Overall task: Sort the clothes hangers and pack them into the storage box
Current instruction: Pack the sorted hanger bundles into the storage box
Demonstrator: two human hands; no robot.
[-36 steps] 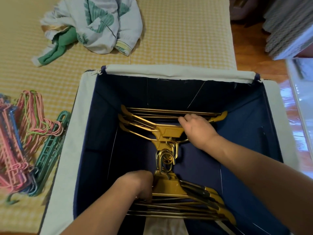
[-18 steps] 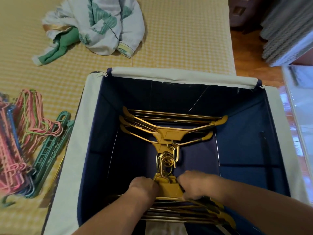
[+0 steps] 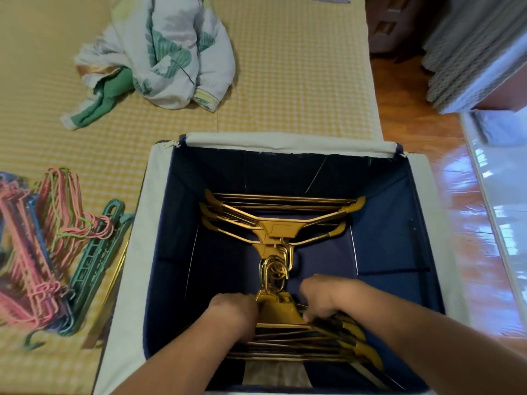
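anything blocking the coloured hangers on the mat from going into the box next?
Nothing visible on the way: the coloured hangers lie on the mat just left of the storage box, whose top is open. Inside, two gold hanger stacks cover the middle, and both hands, left hand and right hand, are on the near stack.

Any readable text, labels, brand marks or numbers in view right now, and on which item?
None readable.
Gold hangers in the storage box: no visible marking.
Leaf-print garment on the mat: pattern only, no words.
Coloured hangers beside the box: too blurred to show any marking.
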